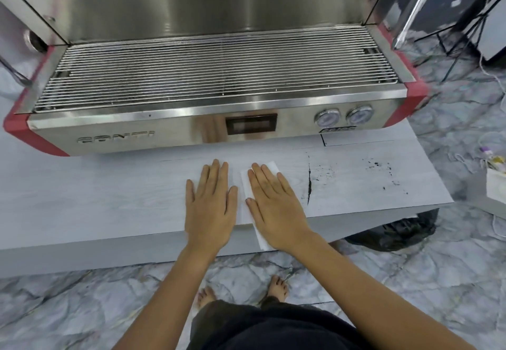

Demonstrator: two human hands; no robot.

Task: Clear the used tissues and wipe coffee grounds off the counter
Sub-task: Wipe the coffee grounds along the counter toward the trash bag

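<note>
Espresso machine point(208, 81): steel with red corners, stood at the back
Drip grate point(216, 70): bare wire, spanned the machine's front
Gauges point(343, 116): two round dials, lower right panel
Black bag point(397, 233): lay on the marble floor point(68, 308)

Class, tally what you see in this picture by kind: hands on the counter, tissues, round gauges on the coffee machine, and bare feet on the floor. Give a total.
Hands: 2, left hand, right hand
Tissue: 1
Gauges: 2
Feet: 2
Total: 7
</note>
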